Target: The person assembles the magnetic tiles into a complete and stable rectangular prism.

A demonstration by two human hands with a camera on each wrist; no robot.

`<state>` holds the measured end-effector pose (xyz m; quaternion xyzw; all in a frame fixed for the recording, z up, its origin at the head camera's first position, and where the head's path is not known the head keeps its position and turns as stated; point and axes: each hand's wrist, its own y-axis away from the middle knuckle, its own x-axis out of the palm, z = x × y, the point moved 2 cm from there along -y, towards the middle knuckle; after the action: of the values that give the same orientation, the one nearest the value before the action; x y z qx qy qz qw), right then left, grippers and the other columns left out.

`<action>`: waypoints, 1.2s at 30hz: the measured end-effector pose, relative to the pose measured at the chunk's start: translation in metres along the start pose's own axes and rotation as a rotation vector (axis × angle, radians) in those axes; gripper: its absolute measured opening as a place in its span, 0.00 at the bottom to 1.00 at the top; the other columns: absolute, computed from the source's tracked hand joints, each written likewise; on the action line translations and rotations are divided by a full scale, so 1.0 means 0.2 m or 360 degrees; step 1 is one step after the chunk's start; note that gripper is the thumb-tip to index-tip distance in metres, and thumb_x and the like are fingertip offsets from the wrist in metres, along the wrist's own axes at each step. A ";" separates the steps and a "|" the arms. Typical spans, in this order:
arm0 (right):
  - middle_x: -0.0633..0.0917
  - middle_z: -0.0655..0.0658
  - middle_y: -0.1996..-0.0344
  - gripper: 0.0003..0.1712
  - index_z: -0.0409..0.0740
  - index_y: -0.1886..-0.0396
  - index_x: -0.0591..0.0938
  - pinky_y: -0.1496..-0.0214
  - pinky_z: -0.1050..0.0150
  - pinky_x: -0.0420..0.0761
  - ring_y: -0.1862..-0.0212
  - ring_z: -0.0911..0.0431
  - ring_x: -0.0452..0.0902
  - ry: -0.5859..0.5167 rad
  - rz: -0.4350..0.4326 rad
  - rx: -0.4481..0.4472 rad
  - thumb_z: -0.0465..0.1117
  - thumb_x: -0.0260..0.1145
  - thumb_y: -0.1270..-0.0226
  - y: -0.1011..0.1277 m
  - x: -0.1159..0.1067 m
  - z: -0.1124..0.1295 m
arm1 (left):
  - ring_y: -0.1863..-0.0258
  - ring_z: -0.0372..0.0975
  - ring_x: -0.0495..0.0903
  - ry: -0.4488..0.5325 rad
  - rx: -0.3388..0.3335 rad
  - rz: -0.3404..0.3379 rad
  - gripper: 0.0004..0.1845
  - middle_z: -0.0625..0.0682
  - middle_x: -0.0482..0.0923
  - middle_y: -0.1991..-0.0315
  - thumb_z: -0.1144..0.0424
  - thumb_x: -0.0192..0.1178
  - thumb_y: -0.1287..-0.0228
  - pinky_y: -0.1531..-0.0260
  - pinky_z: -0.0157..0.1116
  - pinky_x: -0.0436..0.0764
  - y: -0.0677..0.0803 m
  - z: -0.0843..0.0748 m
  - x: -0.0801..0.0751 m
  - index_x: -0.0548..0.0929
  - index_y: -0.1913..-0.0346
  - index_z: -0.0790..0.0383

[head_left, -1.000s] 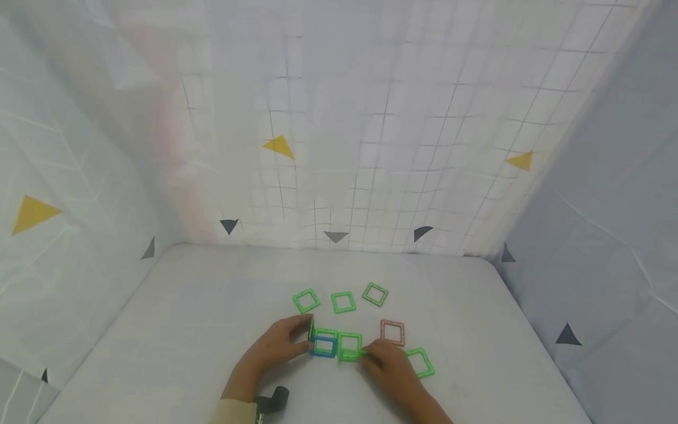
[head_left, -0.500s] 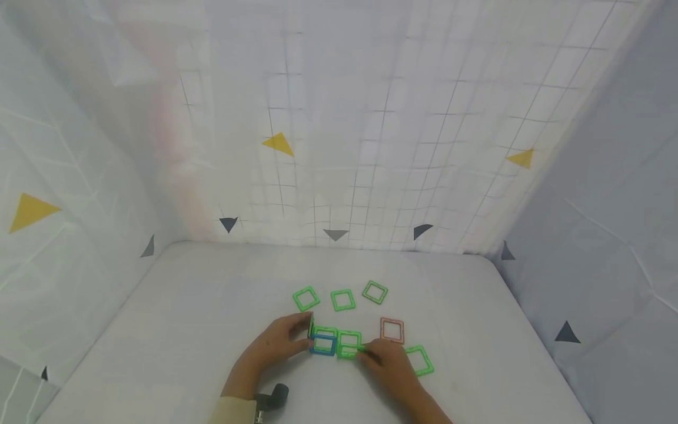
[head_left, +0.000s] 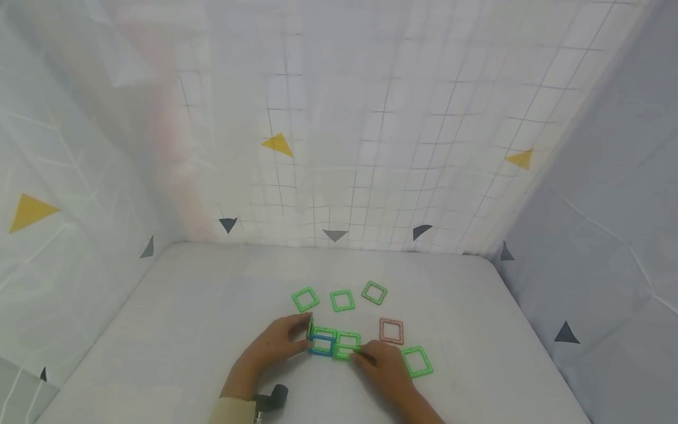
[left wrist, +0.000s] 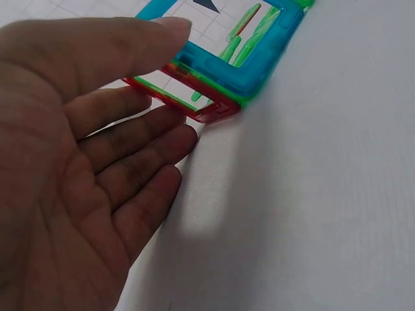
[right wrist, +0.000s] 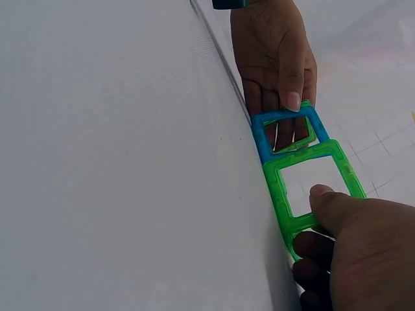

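Note:
Frame-shaped magnetic tiles are joined in a row in the head view. My left hand (head_left: 275, 341) holds the row's left end. In the left wrist view its thumb lies on a blue tile (left wrist: 272, 55) and its fingers touch a red tile (left wrist: 207, 116) at the end. My right hand (head_left: 386, 365) pinches a green tile (right wrist: 277, 191), which stands right beside the blue one at the front of the row. Behind these, two green tiles show, one at the left (head_left: 324, 330) and one at the right (head_left: 348, 334). Part of the end tile is hidden by my left fingers.
Beyond the row lie three loose green tiles: a left one (head_left: 311, 307), a middle one (head_left: 345, 309) and a right one (head_left: 370, 299). A reddish tile (head_left: 392, 342) and another green tile (head_left: 428, 359) lie right of the row. White sheeting (head_left: 339, 176) rises behind the table.
My right hand has brought the pinched green tile more upright and slightly left, closing the gap to the blue tile. The left hand keeps its hold almost in place.

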<state>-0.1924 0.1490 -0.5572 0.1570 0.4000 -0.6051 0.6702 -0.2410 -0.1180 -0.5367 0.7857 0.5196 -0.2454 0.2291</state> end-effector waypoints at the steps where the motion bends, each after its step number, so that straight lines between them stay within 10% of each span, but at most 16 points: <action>1: 0.81 0.67 0.75 0.05 0.61 0.68 0.86 0.64 0.70 0.81 0.69 0.71 0.75 0.0008 -0.0004 0.0007 0.54 0.70 0.37 0.00 0.00 0.00 | 0.28 0.48 0.66 -0.0003 -0.0003 -0.0001 0.38 0.49 0.71 0.30 0.48 0.70 0.43 0.28 0.54 0.65 0.00 0.00 0.00 0.72 0.30 0.53; 12: 0.80 0.68 0.71 0.08 0.64 0.64 0.84 0.57 0.67 0.83 0.64 0.70 0.76 0.0114 0.0011 0.0017 0.56 0.71 0.40 0.01 0.02 -0.01 | 0.28 0.49 0.66 -0.0008 0.0049 -0.0014 0.38 0.49 0.71 0.30 0.46 0.70 0.43 0.28 0.54 0.64 0.00 0.01 0.00 0.72 0.30 0.52; 24: 0.76 0.55 0.34 0.33 0.56 0.38 0.79 0.28 0.46 0.70 0.30 0.52 0.67 0.0305 0.0147 0.0114 0.57 0.73 0.43 0.01 0.03 -0.04 | 0.35 0.47 0.75 0.0095 0.0004 -0.0038 0.36 0.50 0.77 0.37 0.49 0.74 0.47 0.32 0.51 0.71 -0.01 0.02 0.02 0.74 0.35 0.55; 36: 0.75 0.59 0.36 0.27 0.60 0.40 0.80 0.27 0.45 0.67 0.30 0.53 0.66 0.0284 0.0241 0.0104 0.58 0.70 0.39 0.03 0.02 -0.03 | 0.37 0.45 0.77 0.0070 -0.0027 -0.0099 0.32 0.47 0.79 0.41 0.52 0.71 0.43 0.33 0.49 0.74 0.00 0.01 0.01 0.75 0.35 0.52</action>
<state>-0.1892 0.1507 -0.5654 0.2618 0.4251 -0.5490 0.6703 -0.2399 -0.1174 -0.5402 0.7724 0.5506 -0.2307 0.2166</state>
